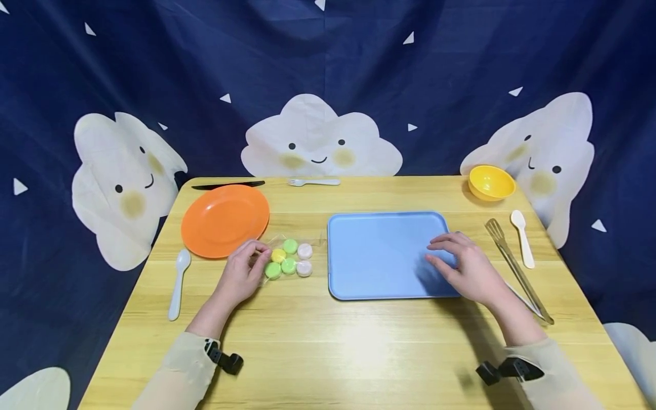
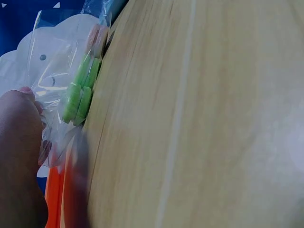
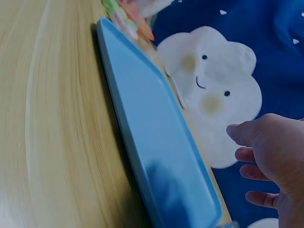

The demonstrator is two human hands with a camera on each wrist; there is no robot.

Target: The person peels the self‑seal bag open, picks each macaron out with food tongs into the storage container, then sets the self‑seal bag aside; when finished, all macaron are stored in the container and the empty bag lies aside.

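My left hand point(image 1: 245, 270) pinches the left edge of a clear plastic bag point(image 2: 52, 83) of macarons. The macarons point(image 1: 289, 266) are green, yellow and pale lilac, sitting in two rows near the middle of the table. In the left wrist view the bag's film rises toward the fingers, while its macarons are low by the tabletop. To the right lies a blue rectangular tray point(image 1: 384, 256). Over its right side hovers my right hand point(image 1: 468, 267), fingers apart and slightly bent, with nothing held. Its shadow falls on the tray.
An orange plate point(image 1: 225, 219) and a pale spoon point(image 1: 179, 285) lie left. Along the back are a black knife point(image 1: 228, 185) and a white fork point(image 1: 314, 182). Rightward are a yellow bowl point(image 1: 491, 183), a white spoon point(image 1: 523, 239) and metal tongs point(image 1: 517, 267), partly behind my right arm.
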